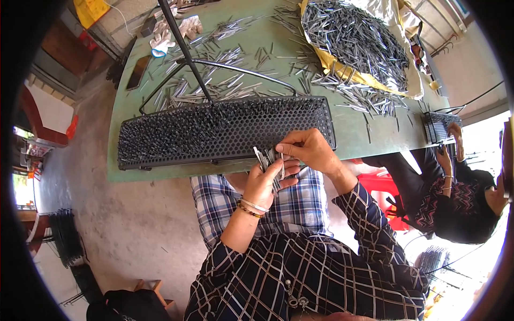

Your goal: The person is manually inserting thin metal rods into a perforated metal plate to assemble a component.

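Slim grey metal pins [262,158] lie in a loose bundle across the palm and fingers of my left hand [261,184], which is curled around them in front of the rack. My right hand [311,151] meets the bundle from the right, thumb and forefinger pinched at the pins' upper ends. Just beyond both hands stands a long black perforated rack [267,122], tilted toward me on the table's near edge. Dark pins stick up densely from its left part and along its far edge; bare round holes show toward the middle and right.
Loose pins [225,88] litter the green table [353,131]. A large heap of pins [356,43] fills a yellow-edged sack at the far right. Gloves [160,43] and a phone [138,73] lie far left. At right, another person [455,198] works at a smaller rack [441,127].
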Available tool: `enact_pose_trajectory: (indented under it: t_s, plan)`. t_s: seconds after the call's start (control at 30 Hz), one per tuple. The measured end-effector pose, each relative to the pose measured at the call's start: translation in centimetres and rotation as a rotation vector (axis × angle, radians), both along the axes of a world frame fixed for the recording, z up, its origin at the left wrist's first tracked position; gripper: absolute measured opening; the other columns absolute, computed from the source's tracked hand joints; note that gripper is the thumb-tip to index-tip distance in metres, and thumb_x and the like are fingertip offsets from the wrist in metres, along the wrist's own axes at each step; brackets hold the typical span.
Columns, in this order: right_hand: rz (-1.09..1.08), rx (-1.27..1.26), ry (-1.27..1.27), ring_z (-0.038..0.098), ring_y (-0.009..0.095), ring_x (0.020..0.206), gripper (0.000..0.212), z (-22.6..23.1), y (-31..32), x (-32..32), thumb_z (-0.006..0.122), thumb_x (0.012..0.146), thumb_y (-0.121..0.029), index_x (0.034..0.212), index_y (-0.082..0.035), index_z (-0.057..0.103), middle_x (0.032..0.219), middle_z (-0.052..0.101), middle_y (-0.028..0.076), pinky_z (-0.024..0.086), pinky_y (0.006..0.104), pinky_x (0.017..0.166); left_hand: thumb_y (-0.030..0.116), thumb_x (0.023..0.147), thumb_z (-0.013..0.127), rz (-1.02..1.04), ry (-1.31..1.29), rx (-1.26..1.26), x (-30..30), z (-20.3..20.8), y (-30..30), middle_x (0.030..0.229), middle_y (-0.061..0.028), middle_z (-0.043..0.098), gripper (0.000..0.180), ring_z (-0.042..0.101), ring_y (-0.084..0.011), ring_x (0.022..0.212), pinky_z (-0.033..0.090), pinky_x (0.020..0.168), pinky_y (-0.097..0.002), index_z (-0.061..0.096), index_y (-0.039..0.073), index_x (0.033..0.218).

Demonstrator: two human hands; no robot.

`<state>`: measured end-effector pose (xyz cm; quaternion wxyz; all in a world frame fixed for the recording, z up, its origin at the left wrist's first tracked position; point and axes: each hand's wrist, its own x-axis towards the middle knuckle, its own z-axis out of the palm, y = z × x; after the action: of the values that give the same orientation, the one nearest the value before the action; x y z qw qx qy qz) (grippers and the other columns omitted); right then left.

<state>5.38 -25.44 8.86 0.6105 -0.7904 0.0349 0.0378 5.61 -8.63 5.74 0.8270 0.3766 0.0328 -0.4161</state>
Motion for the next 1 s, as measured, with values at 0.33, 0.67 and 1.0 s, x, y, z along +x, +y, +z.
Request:
enact_pose_trajectory:
  t_s: [0.33, 0.67, 1.0]
  plan:
    - [-0.125, -0.037, -0.018, 0.055, 0.007, 0.058, 0.021, -0.4, 0.1, 0.0, 0.068, 0.083, -0.017, 0.086, 0.003, 0.068, 0.068, 0.063, 0.004, 0.044, 0.0222, 0.051, 0.020, 0.094, 0.050, 0.095, -0.064, 0.093, -0.1, -0.1, -0.7, 0.101, -0.0137, 0.063, 0.027, 0.064, -0.0211, 0.090, 0.058, 0.069, -0.0336, 0.055, 0.000, 0.112]
    - [-0.218, 0.063, -0.074, 0.055, 0.005, 0.057, 0.021, 1.4, -1.2, 0.8, 0.062, 0.088, -0.017, 0.095, 0.002, 0.066, 0.073, 0.064, 0.002, 0.044, 0.0182, 0.051, 0.020, 0.094, 0.050, 0.061, -0.049, 0.076, 0.2, 0.2, -0.6, 0.105, -0.0164, 0.062, 0.030, 0.063, -0.0214, 0.092, 0.057, 0.068, -0.0335, 0.051, 0.000, 0.117]
    - [-0.283, -0.291, -0.442, 0.063, 0.010, 0.070, 0.015, -0.3, -3.8, 4.9, 0.060, 0.088, -0.009, 0.096, 0.003, 0.065, 0.078, 0.066, 0.006, 0.049, 0.0225, 0.064, 0.019, 0.094, 0.049, -0.045, 0.001, 0.081, -0.1, 0.3, -0.5, 0.105, -0.0177, 0.062, 0.031, 0.063, -0.0226, 0.094, 0.057, 0.069, -0.0339, 0.051, -0.002, 0.118]
